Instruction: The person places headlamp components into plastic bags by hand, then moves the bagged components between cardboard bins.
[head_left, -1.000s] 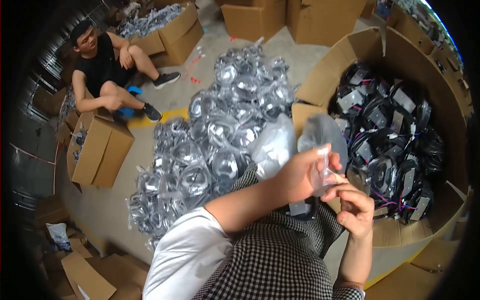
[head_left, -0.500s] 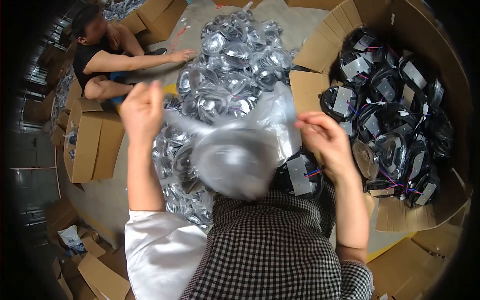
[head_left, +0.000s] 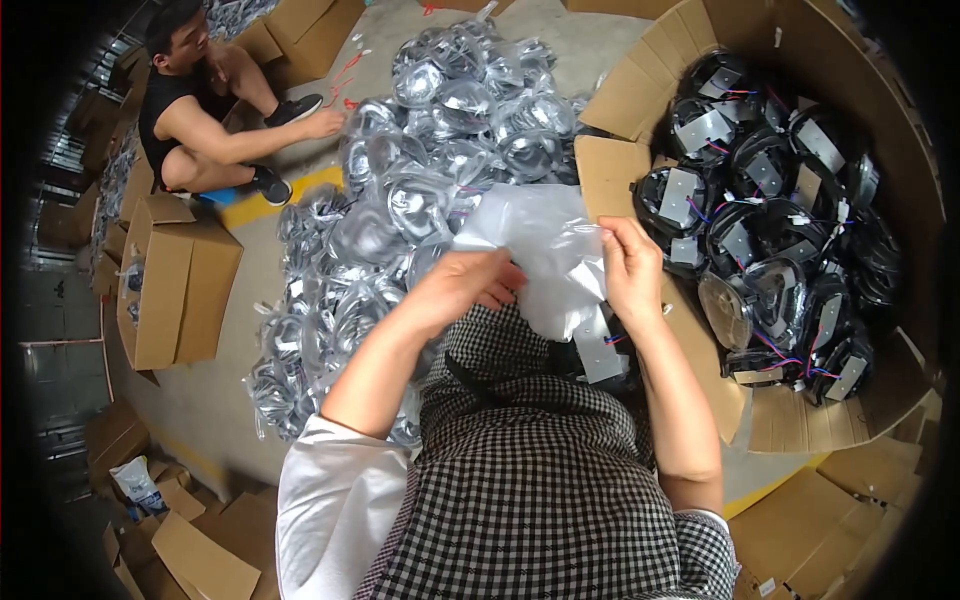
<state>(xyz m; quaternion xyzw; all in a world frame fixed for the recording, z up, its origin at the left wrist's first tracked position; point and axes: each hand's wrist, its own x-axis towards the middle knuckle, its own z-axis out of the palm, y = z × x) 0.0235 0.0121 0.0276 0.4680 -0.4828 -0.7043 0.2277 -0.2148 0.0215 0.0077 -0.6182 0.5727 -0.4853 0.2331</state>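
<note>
**Both hands on a clear plastic bag, over the lap**

Centre of view: a clear plastic bag [head_left: 540,255] held up between the two hands, above a lap in checked cloth [head_left: 540,470]. The bag looks crumpled and milky; what it holds cannot be made out.

Left hand [head_left: 465,285]: at the bag's 8 o'clock edge, fingers curled in, grip pressed together on the plastic.

Right hand [head_left: 632,270]: at the bag's 3 o'clock edge, thumb and fingers pinching the plastic, knuckles toward the camera.

Just under the bag, at 5 o'clock from it, a black wired part with a grey plate [head_left: 600,355] lies on the lap, between the forearms.

Surroundings:
- 12 to 9 o'clock of the hands: a big heap of bagged parts [head_left: 400,200] on the floor [head_left: 200,410], shiny clear wrapping, spreading down toward the left elbow.
- 2 to 4 o'clock: a large open cardboard box [head_left: 640,100], full of loose black parts [head_left: 790,220] with grey plates and coloured wires. Its near flap sits just beside the right hand.
- 10 o'clock, far: another person [head_left: 190,110] sitting on the floor, one arm reaching out to the heap's edge.
- 9 o'clock: a smaller cardboard box [head_left: 175,290], standing well apart from the hands.
</note>
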